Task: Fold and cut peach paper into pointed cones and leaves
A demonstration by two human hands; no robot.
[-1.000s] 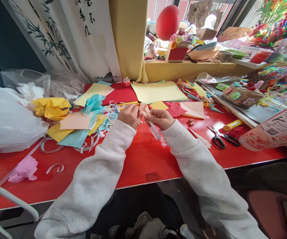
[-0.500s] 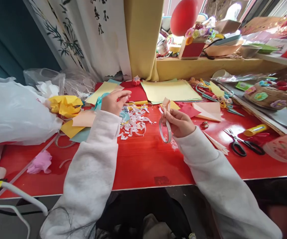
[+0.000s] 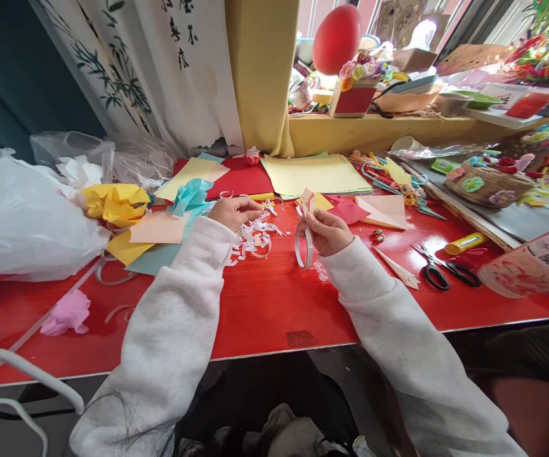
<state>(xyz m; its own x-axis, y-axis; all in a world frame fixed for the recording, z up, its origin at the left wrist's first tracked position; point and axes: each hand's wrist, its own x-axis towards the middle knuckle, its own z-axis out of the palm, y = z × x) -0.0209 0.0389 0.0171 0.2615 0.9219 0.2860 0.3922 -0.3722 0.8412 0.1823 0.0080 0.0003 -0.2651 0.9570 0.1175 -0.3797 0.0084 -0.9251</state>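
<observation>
In my right hand I pinch a folded piece of peach paper, and a narrow roll of tape hangs from the same fingers. My left hand hovers at the pile of white paper scraps, palm down. Its thumb and fingers come together near the scraps; whether a scrap is between them I cannot make out. A crumpled turquoise paper lies just left of that hand. Beyond the right hand are a yellow paper piece and a red paper piece.
Black-handled scissors, a yellow glue stick and a pink patterned tub stand or lie at the right. A white plastic bag bulges at the left, near a pink crumpled paper. Pale yellow sheets lie at the back.
My left hand has come down and right to the white scraps, its fingers drawing together. My right hand still holds the peach paper and tape roll. The view has shifted slightly right.
</observation>
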